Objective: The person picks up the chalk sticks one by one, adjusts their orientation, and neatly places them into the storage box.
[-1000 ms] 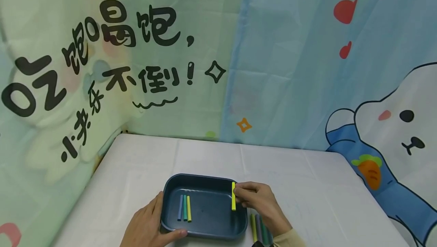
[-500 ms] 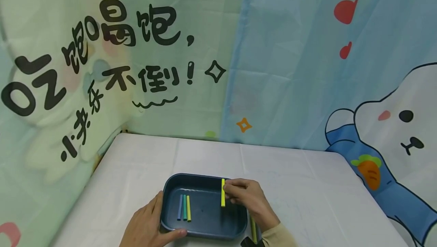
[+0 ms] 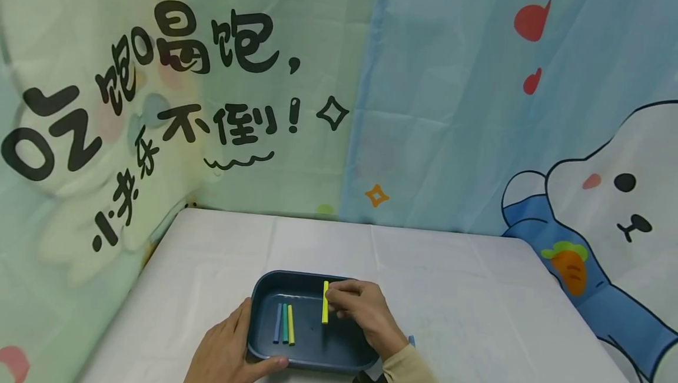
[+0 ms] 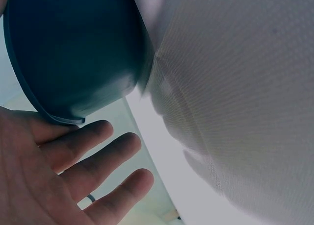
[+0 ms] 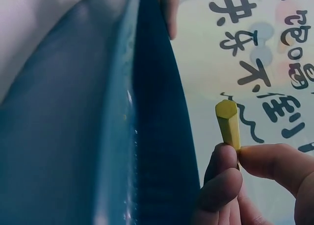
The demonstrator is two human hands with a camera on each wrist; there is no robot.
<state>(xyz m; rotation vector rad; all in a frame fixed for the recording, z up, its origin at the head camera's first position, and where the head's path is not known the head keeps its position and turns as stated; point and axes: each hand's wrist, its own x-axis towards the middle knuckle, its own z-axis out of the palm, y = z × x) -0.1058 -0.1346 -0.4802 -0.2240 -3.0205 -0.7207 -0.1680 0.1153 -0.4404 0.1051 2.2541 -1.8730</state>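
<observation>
A dark blue tray (image 3: 312,362) stands on the table. In it, towards the left, a blue stick (image 3: 278,323), a green stick (image 3: 285,323) and a yellow-green stick (image 3: 291,325) lie side by side. My right hand (image 3: 365,312) pinches a bright yellow stick (image 3: 325,303) between thumb and fingers, above the tray's middle. The right wrist view shows the hexagonal end of this yellow stick (image 5: 227,118). My left hand (image 3: 225,342) rests against the tray's left side, its thumb along the near rim. In the left wrist view its fingers (image 4: 100,168) are extended beside the tray wall.
White cloth covers the table (image 3: 450,295). A small blue end of a stick (image 3: 411,340) shows beside the right sleeve, which hides what lies there. A printed curtain (image 3: 296,47) hangs behind the table.
My right hand has carried the yellow stick leftwards, from the tray's right rim to above its middle. The right sleeve now covers the sticks beside the tray. The left hand stays in place.
</observation>
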